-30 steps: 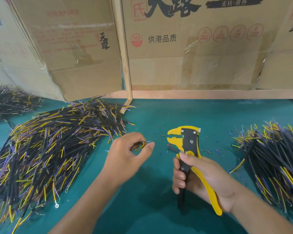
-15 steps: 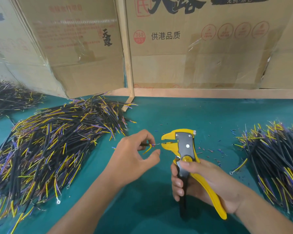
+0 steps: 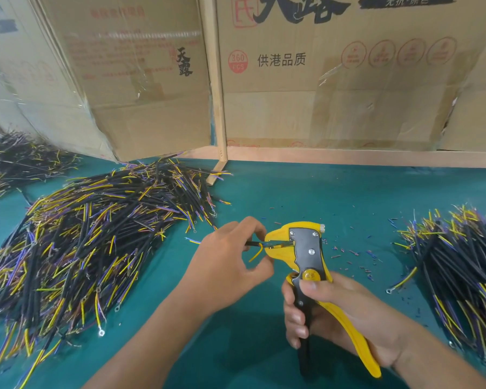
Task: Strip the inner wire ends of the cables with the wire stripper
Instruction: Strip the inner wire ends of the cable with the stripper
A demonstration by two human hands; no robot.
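Wire tip (image 3: 269,243) now seemingly between stripper (image 3: 306,248) jaws

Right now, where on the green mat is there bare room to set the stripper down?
Bare green mat lies behind the hands, between the big left cable pile and the right cable pile, up to the wooden rail. Insulation scraps litter the strip beside the wire stripper. Both piles are crowded.
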